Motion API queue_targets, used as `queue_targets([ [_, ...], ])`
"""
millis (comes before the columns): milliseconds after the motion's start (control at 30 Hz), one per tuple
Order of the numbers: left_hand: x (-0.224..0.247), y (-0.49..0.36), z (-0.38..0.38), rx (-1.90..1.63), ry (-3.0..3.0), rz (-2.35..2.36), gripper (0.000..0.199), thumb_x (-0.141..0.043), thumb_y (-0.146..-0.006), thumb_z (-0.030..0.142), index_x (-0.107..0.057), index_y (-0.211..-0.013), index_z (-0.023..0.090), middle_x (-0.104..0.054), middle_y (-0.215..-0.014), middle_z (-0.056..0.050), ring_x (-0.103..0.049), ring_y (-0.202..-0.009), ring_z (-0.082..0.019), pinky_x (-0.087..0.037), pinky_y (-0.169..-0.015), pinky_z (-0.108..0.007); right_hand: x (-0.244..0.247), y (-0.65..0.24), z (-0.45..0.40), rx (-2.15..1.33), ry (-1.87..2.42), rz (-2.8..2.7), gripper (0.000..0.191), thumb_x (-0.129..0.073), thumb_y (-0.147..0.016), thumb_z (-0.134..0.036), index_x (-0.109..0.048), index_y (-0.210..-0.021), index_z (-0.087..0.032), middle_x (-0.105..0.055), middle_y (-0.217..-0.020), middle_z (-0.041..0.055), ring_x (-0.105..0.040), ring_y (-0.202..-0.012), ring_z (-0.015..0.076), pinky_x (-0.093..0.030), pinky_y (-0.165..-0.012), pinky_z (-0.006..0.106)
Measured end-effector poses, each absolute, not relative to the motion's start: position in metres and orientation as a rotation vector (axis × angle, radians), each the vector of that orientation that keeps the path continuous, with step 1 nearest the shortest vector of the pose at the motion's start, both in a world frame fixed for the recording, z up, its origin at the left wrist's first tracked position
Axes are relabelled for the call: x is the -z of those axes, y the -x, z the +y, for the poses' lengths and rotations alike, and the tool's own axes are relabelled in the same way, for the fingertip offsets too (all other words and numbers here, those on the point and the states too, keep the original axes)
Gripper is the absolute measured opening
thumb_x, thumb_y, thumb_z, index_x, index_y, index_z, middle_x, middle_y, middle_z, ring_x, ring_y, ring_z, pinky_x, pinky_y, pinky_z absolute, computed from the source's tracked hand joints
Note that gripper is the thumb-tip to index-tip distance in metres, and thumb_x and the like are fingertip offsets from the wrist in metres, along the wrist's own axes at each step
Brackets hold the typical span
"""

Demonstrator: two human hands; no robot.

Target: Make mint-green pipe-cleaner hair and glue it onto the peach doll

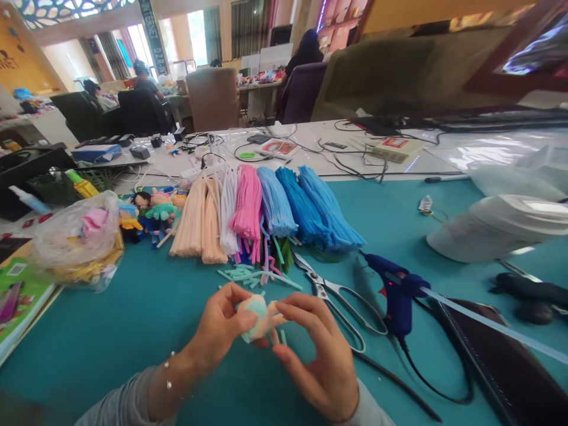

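Note:
A small fuzzy pipe-cleaner figure point(254, 316), mint and peach, is pinched between the thumb and fingers of my left hand point(222, 322). My right hand point(317, 349) is closed loosely about the figure's right side, its fingertips at the peach ends that stick out there. Short mint pipe-cleaner pieces point(244, 274) lie scattered on the green mat point(155, 331) just beyond my hands. Behind them are bundles of pipe cleaners: peach point(190, 222), white point(228, 213), pink point(247, 204) and blue point(306, 207). Scissors point(331, 290) rest partly open to the right of these pieces.
On the right are a blue glue gun point(397, 293) with a long glue stick, its cable, a dark tablet-like slab point(510, 361) and a white lidded container point(483, 231). At left are a plastic bag point(77, 236) and small dolls point(155, 210). People sit at desks behind.

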State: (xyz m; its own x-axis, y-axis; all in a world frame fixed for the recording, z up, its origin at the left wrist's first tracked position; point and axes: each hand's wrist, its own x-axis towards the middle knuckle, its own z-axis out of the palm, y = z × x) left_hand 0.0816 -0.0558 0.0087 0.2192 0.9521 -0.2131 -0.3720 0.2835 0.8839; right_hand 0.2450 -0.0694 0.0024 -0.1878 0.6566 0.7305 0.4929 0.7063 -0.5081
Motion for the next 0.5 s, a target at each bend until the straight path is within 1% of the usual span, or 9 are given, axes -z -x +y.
queue_targets([
  [100,-0.011,-0.078,-0.051,-1.014,-0.785,0.897,0.047,-0.082,-0.054,0.048,-0.054,-0.074,0.015,-0.064,-0.060,0.001,-0.061,-0.043,-0.014,-0.049,-0.042,-0.025,-0.009,-0.249,-0.068,-0.317,0.964,-1.798,0.010,-0.054,-0.089,-0.018,-0.060,-0.096,-0.020,-0.059,-0.089,0.0084,-0.061,-0.078,0.0209,-0.053,-0.062,0.033],
  [167,-0.013,-0.076,-0.049,-0.981,-0.795,0.886,0.047,-0.082,-0.054,0.047,-0.055,-0.073,0.015,-0.064,-0.059,0.000,-0.060,-0.041,-0.014,-0.048,-0.041,-0.024,-0.013,-0.250,-0.066,-0.395,0.963,-1.760,0.009,-0.054,-0.088,-0.015,-0.061,-0.087,-0.020,-0.060,-0.082,0.0064,-0.061,-0.072,0.0190,-0.053,-0.059,0.030],
  [233,-0.014,-0.073,-0.049,-0.928,-0.813,0.857,0.045,-0.082,-0.053,0.045,-0.055,-0.072,0.015,-0.062,-0.058,0.001,-0.058,-0.040,-0.012,-0.046,-0.039,-0.023,-0.014,-0.250,-0.065,-0.471,0.952,-1.730,0.011,-0.056,-0.088,-0.015,-0.062,-0.081,-0.020,-0.061,-0.076,0.0053,-0.062,-0.069,0.0187,-0.052,-0.058,0.030],
  [300,-0.014,-0.071,-0.050,-0.864,-0.835,0.827,0.042,-0.081,-0.054,0.044,-0.056,-0.072,0.015,-0.060,-0.056,0.002,-0.056,-0.039,-0.011,-0.044,-0.037,-0.021,-0.015,-0.250,-0.065,-0.540,0.934,-1.718,0.011,-0.057,-0.087,-0.018,-0.064,-0.079,-0.020,-0.062,-0.074,0.0052,-0.062,-0.069,0.0192,-0.053,-0.059,0.030],
  [367,-0.014,-0.069,-0.051,-0.805,-0.871,0.819,0.040,-0.080,-0.055,0.042,-0.057,-0.073,0.015,-0.061,-0.057,0.001,-0.054,-0.039,-0.010,-0.042,-0.036,-0.019,-0.016,-0.250,-0.065,-0.608,0.902,-1.734,0.010,-0.059,-0.087,-0.023,-0.067,-0.082,-0.020,-0.063,-0.075,0.0055,-0.063,-0.070,0.0196,-0.054,-0.061,0.031],
  [500,-0.017,-0.067,-0.054,-0.717,-0.944,0.835,0.034,-0.077,-0.057,0.036,-0.058,-0.077,0.016,-0.062,-0.060,0.001,-0.057,-0.045,-0.011,-0.043,-0.038,-0.018,-0.016,-0.250,-0.066,-0.727,0.833,-1.801,0.011,-0.059,-0.089,-0.027,-0.068,-0.088,-0.020,-0.062,-0.077,0.0055,-0.062,-0.071,0.0191,-0.053,-0.064,0.032],
])
